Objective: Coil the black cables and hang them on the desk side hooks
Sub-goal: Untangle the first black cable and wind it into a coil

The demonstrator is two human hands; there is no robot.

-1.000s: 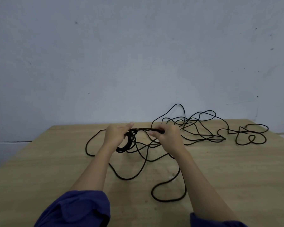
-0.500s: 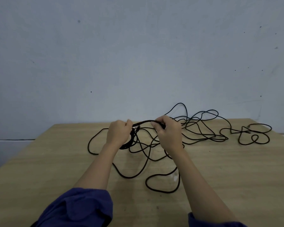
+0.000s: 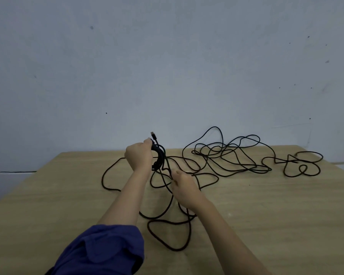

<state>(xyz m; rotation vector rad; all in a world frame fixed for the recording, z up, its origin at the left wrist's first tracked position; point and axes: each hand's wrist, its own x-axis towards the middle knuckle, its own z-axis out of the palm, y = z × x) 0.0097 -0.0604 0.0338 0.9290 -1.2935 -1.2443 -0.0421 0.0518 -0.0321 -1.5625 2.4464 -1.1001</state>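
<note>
The left hand [image 3: 139, 158], fingers curled tight, grips a small coil [image 3: 159, 157] of the black cable [image 3: 224, 155] raised above the wooden desk [image 3: 48, 205], its plug [image 3: 153, 135] poking up. Lower and just beside it, the right hand [image 3: 184, 188] pinches a strand leading from the coil; tangled loops lie under both forearms and sprawl right, near the wall [image 3: 167, 66].

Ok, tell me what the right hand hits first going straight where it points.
Probably the coiled bundle gripped by the left hand; the right hand, pinching cable, points up-left at it, depth unclear.
</note>
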